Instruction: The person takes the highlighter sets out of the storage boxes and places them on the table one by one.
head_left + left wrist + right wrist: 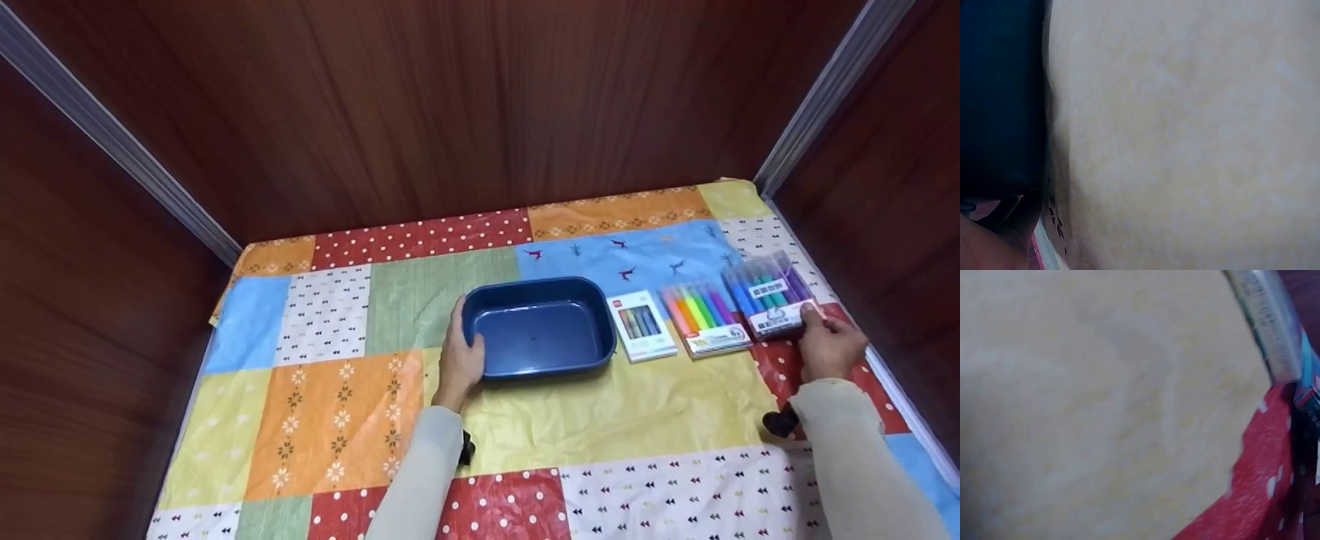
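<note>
A dark blue rectangular plastic basin (pixel 534 337) stands on the tablecloth in the head view. My left hand (pixel 460 360) grips its left side, thumb over the rim. At the far right, my right hand (pixel 831 343) pinches the lower right corner of a clear pack of blue, green and purple markers (pixel 769 295). Beside that lies a second marker pack (pixel 705 318) in rainbow colours, and a thin white box (pixel 643 325) with a window showing coloured sticks sits between it and the basin. The left wrist view catches the basin's dark wall (pixel 999 101).
A patchwork-patterned tablecloth (pixel 337 427) covers the table. Dark wood-grain panels (pixel 420 112) rise behind it and on both sides, joined by metal corner strips (pixel 832 97). The right panel stands close beside my right hand.
</note>
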Available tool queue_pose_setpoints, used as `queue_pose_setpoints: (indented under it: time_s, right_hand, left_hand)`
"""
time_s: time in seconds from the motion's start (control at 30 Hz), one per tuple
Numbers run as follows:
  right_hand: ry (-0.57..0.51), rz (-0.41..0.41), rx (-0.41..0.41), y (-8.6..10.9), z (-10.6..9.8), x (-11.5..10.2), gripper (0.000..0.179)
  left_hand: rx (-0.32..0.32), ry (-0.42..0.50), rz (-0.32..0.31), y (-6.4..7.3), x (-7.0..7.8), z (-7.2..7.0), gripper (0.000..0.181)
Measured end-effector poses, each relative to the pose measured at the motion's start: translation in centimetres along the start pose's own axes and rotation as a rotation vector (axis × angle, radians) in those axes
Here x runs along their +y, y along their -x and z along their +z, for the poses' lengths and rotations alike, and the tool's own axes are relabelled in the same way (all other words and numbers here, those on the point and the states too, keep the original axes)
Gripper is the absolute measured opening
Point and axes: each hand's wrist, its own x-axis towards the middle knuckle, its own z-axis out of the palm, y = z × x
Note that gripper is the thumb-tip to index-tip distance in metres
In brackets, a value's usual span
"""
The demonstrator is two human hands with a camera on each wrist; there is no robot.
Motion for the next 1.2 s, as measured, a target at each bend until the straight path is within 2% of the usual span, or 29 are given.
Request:
queue_pose_setpoints:
  time_s: [0.2,0.4,0.5,0.57,0.67,0.8,0.9,1.0,1.1,1.2]
  right_hand:
    - [0.095,0.018,0.044,0.0,-0.7,1.2,0.023]
    - [0.193,-0.068,0.089,0.2,-0.4,1.9,0.017]
    - [0.184,-0.087,0.120,0.4,0.2,2.1,0.013]
    - [0.149,-0.060,0.119,0.4,0.5,2.1,0.012]
    - [0.095,-0.038,0.114,0.7,1.1,1.9,0.020]
    - [0.049,-0.073,0.095,1.1,2.2,1.9,0.045]
    - [0.015,-0.128,0.063,1.7,2.8,1.8,0.052]
    - [0.002,-0.200,0.015,2.5,3.5,1.5,0.049]
    - [0.069,-0.293,-0.059,3.6,5.0,1.0,0.047]
    - [0.228,-0.445,-0.134,5.3,7.0,0.6,0.046]
  left_hand:
    - [-0.016,-0.003,-0.005,0.1,0.1,0.0,0.071]
    - [-0.016,-0.006,-0.013,0.1,0.0,-0.1,0.071]
    - [-0.013,-0.005,-0.020,0.2,-0.2,-0.3,0.071]
    - [-0.011,-0.007,-0.024,0.2,-0.3,-0.4,0.071]
    - [0.000,-0.004,-0.027,0.0,-0.3,-0.5,0.071]
    - [0.018,-0.001,-0.032,-0.4,-0.3,-0.6,0.072]
    - [0.001,-0.002,-0.037,-0.6,-0.3,-0.6,0.072]
    - [-0.040,-0.013,-0.054,-1.0,-0.1,-0.7,0.072]
    - [-0.067,-0.029,-0.049,-1.6,0.1,-1.2,0.071]
    - [-0.070,-0.051,-0.008,-2.4,0.6,-1.9,0.071]
